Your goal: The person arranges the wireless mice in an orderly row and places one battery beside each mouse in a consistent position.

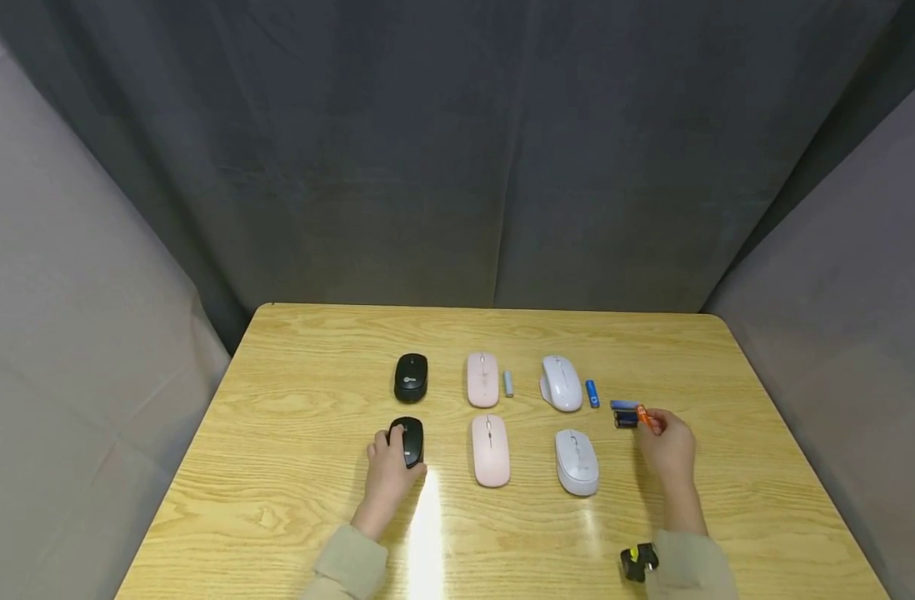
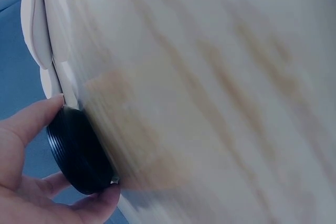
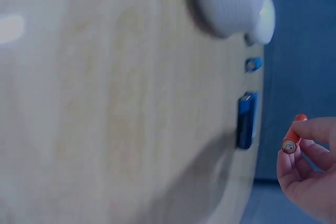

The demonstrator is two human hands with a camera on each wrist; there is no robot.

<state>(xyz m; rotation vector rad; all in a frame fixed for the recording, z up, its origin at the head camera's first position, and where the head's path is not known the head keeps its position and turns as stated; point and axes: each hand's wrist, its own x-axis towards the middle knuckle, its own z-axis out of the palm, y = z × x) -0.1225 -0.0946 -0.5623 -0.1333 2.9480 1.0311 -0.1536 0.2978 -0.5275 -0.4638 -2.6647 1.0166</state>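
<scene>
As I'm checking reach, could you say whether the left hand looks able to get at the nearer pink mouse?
Likely yes: bare tabletop separates the left hand from the nearer pink mouse, though it should first release the nearer black mouse it grips.

A wooden table (image 1: 240, 467) with yellow grain and rounded far corners. Behind the table hangs a dark grey curtain (image 1: 427, 150); pale grey cloths flank it, left (image 1: 90, 308) and right (image 1: 840, 333).

Matt grey cloth (image 1: 367, 167) hangs behind a glossy, wood-grained desk (image 1: 262, 500).
The nearer black mouse (image 2: 79, 150) looks plastic with a ribbed side, the nearer pink mouse (image 1: 491, 452) smooth, the farther white mouse (image 1: 562, 383) glossy; the orange battery (image 3: 292, 137) has a metal end.
</scene>
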